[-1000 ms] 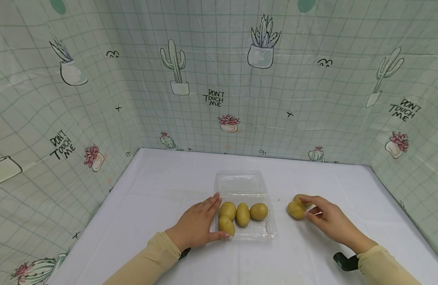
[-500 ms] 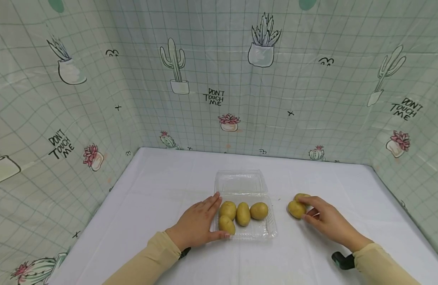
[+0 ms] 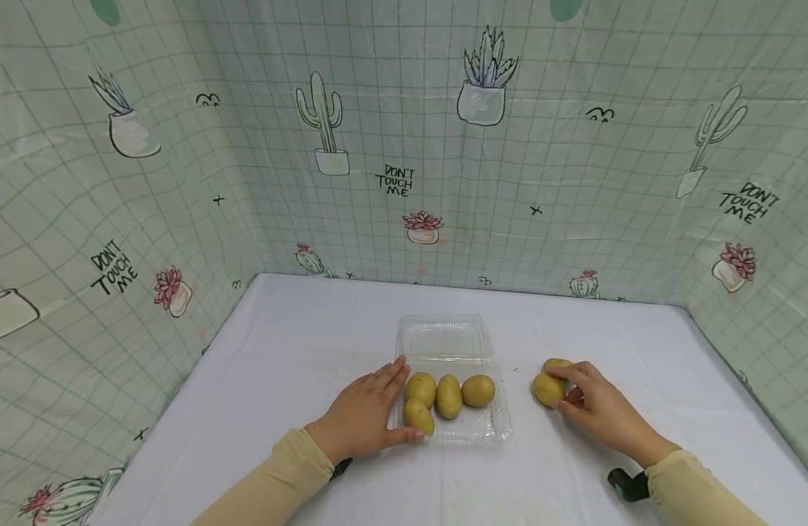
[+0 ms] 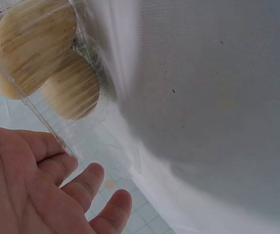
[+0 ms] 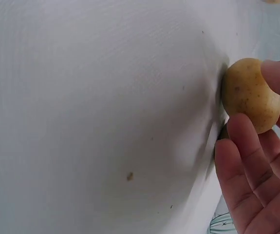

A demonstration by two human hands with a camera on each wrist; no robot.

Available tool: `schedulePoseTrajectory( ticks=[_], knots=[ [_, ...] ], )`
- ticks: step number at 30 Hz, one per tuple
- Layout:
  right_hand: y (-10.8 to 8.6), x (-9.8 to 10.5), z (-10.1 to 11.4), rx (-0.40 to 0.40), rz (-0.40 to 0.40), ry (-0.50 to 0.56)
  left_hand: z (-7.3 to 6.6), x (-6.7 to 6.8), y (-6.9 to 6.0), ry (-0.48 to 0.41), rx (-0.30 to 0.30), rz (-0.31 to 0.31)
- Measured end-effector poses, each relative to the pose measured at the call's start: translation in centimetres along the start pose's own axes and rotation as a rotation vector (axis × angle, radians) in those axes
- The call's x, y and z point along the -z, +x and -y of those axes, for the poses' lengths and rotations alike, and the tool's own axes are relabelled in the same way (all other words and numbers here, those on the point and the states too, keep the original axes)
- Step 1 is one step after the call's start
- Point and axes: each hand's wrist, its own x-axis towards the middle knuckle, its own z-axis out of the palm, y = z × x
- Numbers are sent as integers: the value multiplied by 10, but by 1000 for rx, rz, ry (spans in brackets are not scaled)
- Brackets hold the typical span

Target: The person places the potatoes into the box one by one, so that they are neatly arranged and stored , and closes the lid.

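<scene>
A clear plastic clamshell container (image 3: 468, 429) lies with its lid (image 3: 442, 337) folded back, and several potatoes (image 3: 448, 397) sit in its base. Along the container's left side rests my left hand (image 3: 359, 418), its thumb by the front edge and its fingertips near the back left corner. To the right of the container, my right hand (image 3: 604, 410) pinches a potato (image 3: 547, 390) between thumb and fingers, low at the table. In the right wrist view the thumb lies against this potato (image 5: 249, 92). Behind it is another potato (image 3: 555, 363), partly hidden by the hand.
A white cloth covers the table (image 3: 325, 314). Behind and at both sides hangs a grid-patterned curtain (image 3: 246, 146) printed with cacti. A black wrist camera mount (image 3: 627, 485) sticks out below the right sleeve.
My right hand has moved slightly left, and its thumb and fingers have closed in on the near potato. The left hand and container have stayed in place.
</scene>
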Motion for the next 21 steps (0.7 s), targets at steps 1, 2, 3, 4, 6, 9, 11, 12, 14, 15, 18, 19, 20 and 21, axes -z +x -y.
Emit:
schedulePoseTrajectory(
  ticks=[1,2,3,4,6,9,11,12,14,15,18,19,20,21],
  knots=[
    [0,0,0,-5,0,2,0,0,0,-2,1,2],
    [0,-1,-1,-8,0,7,0,1,0,-2,2,3],
    [0,-2,-1,-10,0,15,0,1,0,-2,3,5],
    [0,-2,-1,-10,-1,23,0,1,0,-3,4,6],
    [0,-4,-2,-7,-4,38,0,1,0,-7,5,9],
    [0,-5,-2,-2,-1,60,0,1,-1,-11,2,7],
    [1,-5,-2,-6,2,70,0,1,-1,-13,-2,-1],
    [1,-5,-2,-8,6,75,0,0,-1,-11,-6,-6],
    [1,-5,-2,-10,10,79,0,0,-1,-7,-10,-12],
    [1,-6,-2,-14,11,77,1,-1,-1,-7,-13,-18],
    [1,-7,-2,0,19,62,1,-2,-1,-3,-12,-15],
    [0,-7,-2,7,20,56,1,-2,-1,-3,-8,-11],
    [0,-7,-2,13,21,49,1,-2,0,-3,-6,-8],
    [0,-8,-2,17,22,42,0,-1,0,-3,-5,-6]
  ],
)
